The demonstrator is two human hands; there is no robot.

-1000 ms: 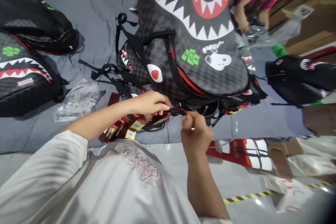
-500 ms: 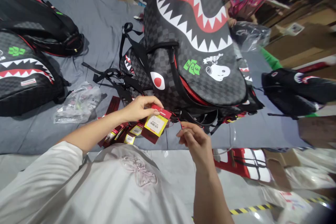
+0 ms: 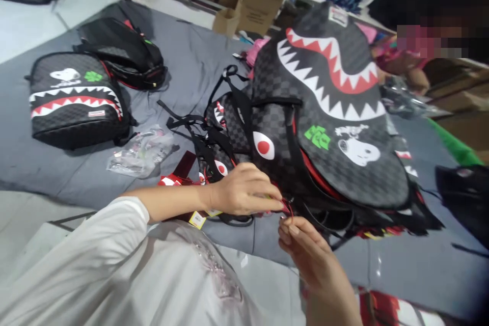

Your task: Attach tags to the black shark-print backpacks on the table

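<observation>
A large black checkered backpack with a shark-mouth print and a white cartoon dog stands tilted in front of me. At its lower edge my left hand is closed, its fingertips pinching a thin red tag cord. Just below, my right hand pinches the same cord between thumb and forefinger. My left hand hides most of the hang tags behind it; one yellow-and-white barcode tag shows beneath the wrist. Smaller matching bags with black straps lie against the backpack's left side.
Two more black backpacks, one with a shark mouth and one behind it, lie left on the grey cloth. A clear plastic bag is nearer. Cardboard boxes stand behind; a person's arm is at right.
My view has turned left, so things sit further right and lower. My left hand has shifted from the hang tag's face to the cord, close to my right fingertips.
</observation>
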